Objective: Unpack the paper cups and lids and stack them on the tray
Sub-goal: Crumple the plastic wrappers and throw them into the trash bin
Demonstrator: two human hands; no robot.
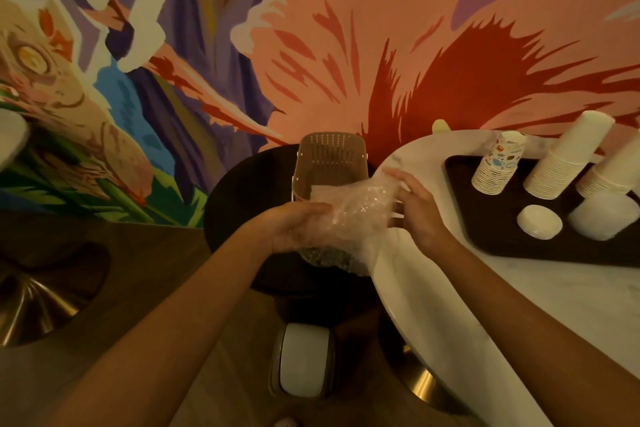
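A crumpled clear plastic wrapper [353, 211] is gripped between the left hand [294, 227] and right hand [419, 211] above a beige perforated basket [330, 156], and the white paper cup stacks [561, 163] and white lids [539, 221] on the dark tray [491, 239] just beyond the right hand could be toppled by a careless sweep.

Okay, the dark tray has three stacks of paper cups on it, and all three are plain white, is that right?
Not quite. In the head view the dark tray holds three stacks of paper cups, but only the middle stack and right stack are plain white; the left stack has a colourful printed pattern.
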